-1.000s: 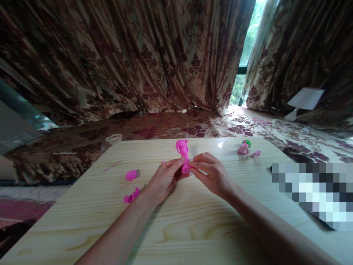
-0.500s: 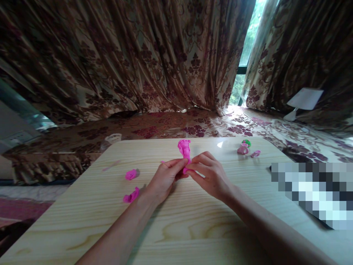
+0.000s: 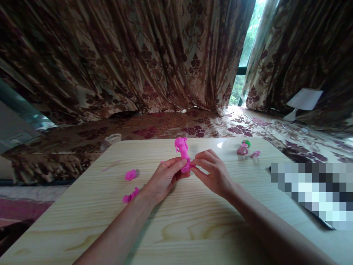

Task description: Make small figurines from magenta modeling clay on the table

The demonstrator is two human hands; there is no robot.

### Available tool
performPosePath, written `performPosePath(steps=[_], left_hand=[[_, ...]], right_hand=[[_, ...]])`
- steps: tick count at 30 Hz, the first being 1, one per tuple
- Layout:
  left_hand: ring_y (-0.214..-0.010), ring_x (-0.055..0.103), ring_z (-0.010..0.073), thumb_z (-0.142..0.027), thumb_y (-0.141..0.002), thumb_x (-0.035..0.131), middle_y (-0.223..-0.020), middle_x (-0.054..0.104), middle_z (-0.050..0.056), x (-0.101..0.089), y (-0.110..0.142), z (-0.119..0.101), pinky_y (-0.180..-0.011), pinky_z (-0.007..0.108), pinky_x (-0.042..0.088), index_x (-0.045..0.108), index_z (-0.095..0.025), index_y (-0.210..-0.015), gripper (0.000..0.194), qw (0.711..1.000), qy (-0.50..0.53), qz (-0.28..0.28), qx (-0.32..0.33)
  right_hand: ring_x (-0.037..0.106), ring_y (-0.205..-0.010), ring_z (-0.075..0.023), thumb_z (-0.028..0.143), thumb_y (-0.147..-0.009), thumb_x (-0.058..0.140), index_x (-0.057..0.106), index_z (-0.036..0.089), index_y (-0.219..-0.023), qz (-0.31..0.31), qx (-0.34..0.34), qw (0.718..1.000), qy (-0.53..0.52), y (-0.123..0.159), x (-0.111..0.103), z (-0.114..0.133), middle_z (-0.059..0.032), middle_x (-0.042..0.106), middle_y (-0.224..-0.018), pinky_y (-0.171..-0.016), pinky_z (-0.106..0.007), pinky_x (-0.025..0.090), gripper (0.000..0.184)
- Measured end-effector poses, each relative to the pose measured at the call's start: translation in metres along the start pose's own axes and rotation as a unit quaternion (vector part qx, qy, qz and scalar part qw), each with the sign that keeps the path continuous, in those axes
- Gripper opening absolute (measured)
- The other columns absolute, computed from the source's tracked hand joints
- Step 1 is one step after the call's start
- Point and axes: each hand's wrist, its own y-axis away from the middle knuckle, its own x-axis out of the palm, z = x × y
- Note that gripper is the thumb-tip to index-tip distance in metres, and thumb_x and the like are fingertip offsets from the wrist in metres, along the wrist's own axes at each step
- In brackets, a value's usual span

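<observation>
A long, lumpy piece of bright pink modelling clay (image 3: 181,150) stands upright above the table, with a ruffled, wider top. My left hand (image 3: 168,175) grips its lower end between thumb and fingers. Thumb and fingertips of my right hand (image 3: 211,170) pinch a small bit of the clay at the lower right side. To the left of my left hand lie a round pink clay lump (image 3: 130,175) and a curved pink clay piece (image 3: 130,195), the latter close to my left forearm.
At the table's (image 3: 176,232) back right sit a small pink container (image 3: 243,148), a green piece (image 3: 246,142) and a pink ring-like piece (image 3: 255,154). A pixelated dark-edged object (image 3: 314,195) lies at the right. A clear tub (image 3: 110,141) stands behind the back left corner.
The clay has tilted slightly left at its top. My right hand has shifted a little to the right, its pinched bit drawn out from the clay's side.
</observation>
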Motion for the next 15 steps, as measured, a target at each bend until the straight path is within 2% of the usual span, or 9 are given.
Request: performPosePath(steps=[6,9,10,12,15], left_hand=[[-0.075,0.057,0.012,-0.029,-0.073,0.066,-0.084,0.067,0.005,-0.001,-0.001,0.002,-0.075,0.027,0.046,0.069,-0.015,-0.085,0.019,1.0,-0.01,-0.011,-0.009],[-0.079,0.057,0.0141,-0.031,-0.073,0.066,-0.085,0.068,0.004,-0.008,-0.007,0.003,-0.079,0.028,0.043,0.068,-0.017,-0.09,0.022,0.994,-0.09,-0.025,0.055],[-0.081,0.057,0.015,-0.031,-0.072,0.066,-0.087,0.067,0.003,-0.012,-0.009,0.004,-0.08,0.029,0.042,0.068,-0.018,-0.091,0.023,0.985,-0.139,-0.039,0.094],[-0.086,0.056,0.0172,-0.031,-0.071,0.067,-0.09,0.067,0.004,-0.02,-0.014,0.004,-0.083,0.029,0.04,0.068,-0.019,-0.09,0.023,0.949,-0.26,-0.063,0.167],[-0.088,0.055,0.0197,-0.033,-0.072,0.063,-0.087,0.065,0.004,-0.029,-0.018,0.006,-0.082,0.03,0.039,0.069,-0.019,-0.081,0.018,0.885,-0.419,-0.051,0.197]], right_hand=[[0.052,-0.086,-0.0172,0.02,-0.083,0.056,0.062,0.02,-0.098,-0.004,-0.002,1.0,-0.008,-0.001,-0.002,0.003,-0.0057,0.06,-0.091,-0.077,-0.032,0.046,0.016],[0.051,-0.091,-0.0191,0.022,-0.08,0.059,0.061,0.02,-0.103,0.016,0.009,1.0,0.013,0.0,-0.001,0.0,-0.0067,0.059,-0.096,-0.081,-0.035,0.045,0.023],[0.051,-0.092,-0.0195,0.021,-0.079,0.06,0.061,0.02,-0.103,0.028,0.017,0.999,0.021,0.001,0.0,-0.003,-0.0067,0.059,-0.097,-0.082,-0.035,0.044,0.024],[0.051,-0.091,-0.0196,0.018,-0.079,0.059,0.062,0.02,-0.101,0.047,0.046,0.997,0.036,0.004,0.003,-0.01,-0.0064,0.059,-0.096,-0.082,-0.035,0.044,0.022],[0.052,-0.088,-0.0188,0.015,-0.08,0.056,0.064,0.019,-0.096,0.066,0.096,0.992,0.05,0.011,0.008,-0.023,-0.0058,0.061,-0.091,-0.08,-0.034,0.044,0.019]])
